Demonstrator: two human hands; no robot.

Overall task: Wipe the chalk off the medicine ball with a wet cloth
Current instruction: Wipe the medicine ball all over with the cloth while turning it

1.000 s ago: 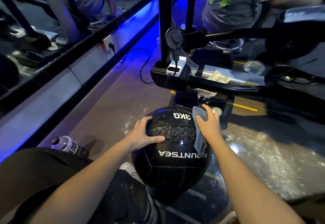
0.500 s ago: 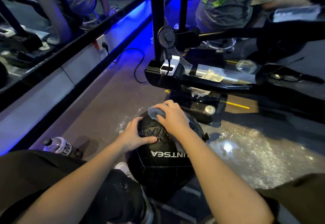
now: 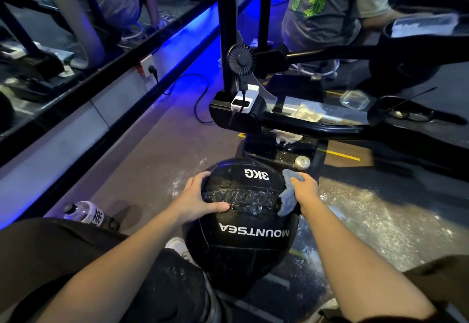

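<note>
While my left hand (image 3: 196, 199) steadies the medicine ball (image 3: 243, 223) on the floor between my knees, my right hand (image 3: 303, 190) presses the cloth (image 3: 288, 197) against its right side; top looks clean, though I can't judge the underside.

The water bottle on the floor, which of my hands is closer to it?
Left. The left hand holds the ball's left side, nearer the bottle; the right hand presses the cloth on the far side.
</note>
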